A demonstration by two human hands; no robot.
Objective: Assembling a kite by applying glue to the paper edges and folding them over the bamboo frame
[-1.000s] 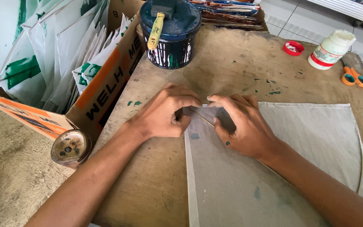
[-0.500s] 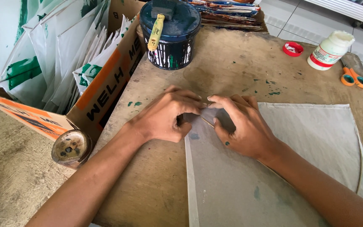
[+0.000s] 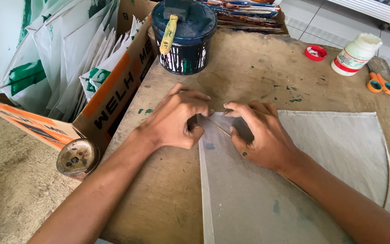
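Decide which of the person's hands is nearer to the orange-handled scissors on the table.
Right. The right hand lies on the pale sheet's corner, on the same side as the scissors, though well short of them. The left hand sits farther away, beyond the right hand.

Two hands at work: left hand (image 3: 177,118), right hand (image 3: 260,135). One pale paper sheet (image 3: 321,180) with one thin stick (image 3: 217,128) across it. One dark paint tub (image 3: 183,43), one brush (image 3: 170,25). One white bottle (image 3: 355,54), one red cap (image 3: 315,52). One pair of orange scissors (image 3: 381,83). One cardboard box (image 3: 109,97). One round tin (image 3: 76,157).
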